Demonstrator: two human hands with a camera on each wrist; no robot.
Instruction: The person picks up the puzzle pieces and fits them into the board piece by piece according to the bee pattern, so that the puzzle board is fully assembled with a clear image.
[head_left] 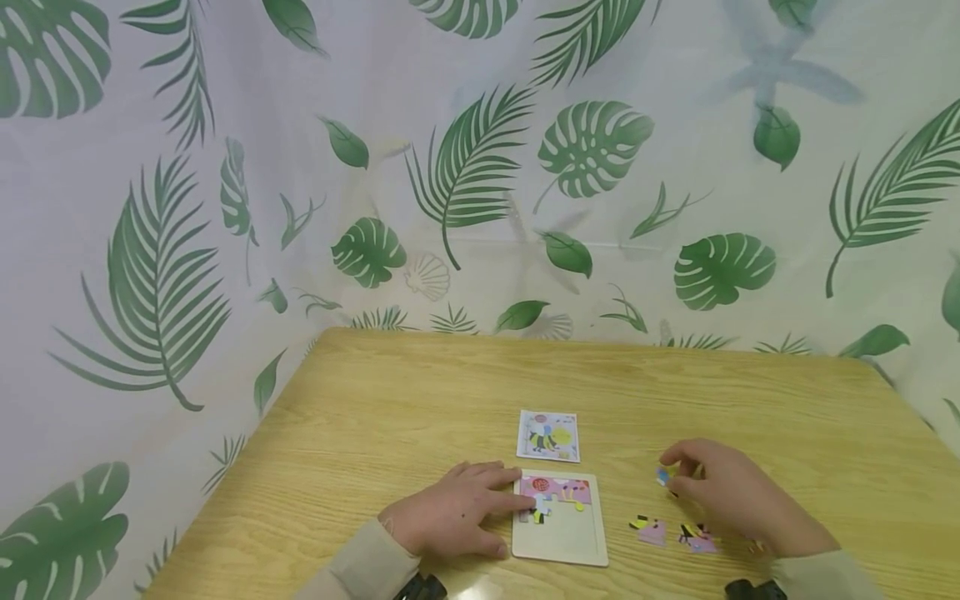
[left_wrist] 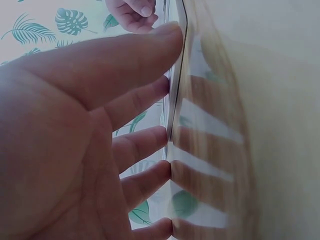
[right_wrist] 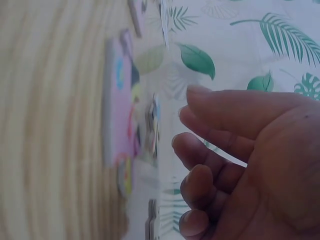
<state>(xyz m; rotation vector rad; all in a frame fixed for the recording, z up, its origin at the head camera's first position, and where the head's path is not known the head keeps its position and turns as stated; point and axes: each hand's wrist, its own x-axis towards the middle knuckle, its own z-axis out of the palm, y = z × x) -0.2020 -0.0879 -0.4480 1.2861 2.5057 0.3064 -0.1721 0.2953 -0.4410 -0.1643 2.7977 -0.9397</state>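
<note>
A jigsaw board [head_left: 558, 542] lies on the table, its upper part filled with pink and bee-patterned pieces. My left hand [head_left: 457, 510] rests at its left side, fingers spread, with the index finger over the placed pieces. In the left wrist view, the left fingertips [left_wrist: 159, 135] touch down along the table and board edge. My right hand [head_left: 716, 487] hovers at the right with loosely bent fingers around a small blue puzzle piece [head_left: 662, 475]. In the right wrist view, nothing shows between the right thumb and fingers [right_wrist: 192, 180]; a puzzle piece [right_wrist: 152, 125] lies on the table beyond them.
A picture card [head_left: 549, 437] with a bee lies just behind the board. Loose pink-and-yellow puzzle pieces [head_left: 649, 531] [head_left: 699, 540] lie right of the board, another partly under the right wrist. A leaf-patterned curtain [head_left: 480, 208] hangs behind the wooden table [head_left: 420, 392].
</note>
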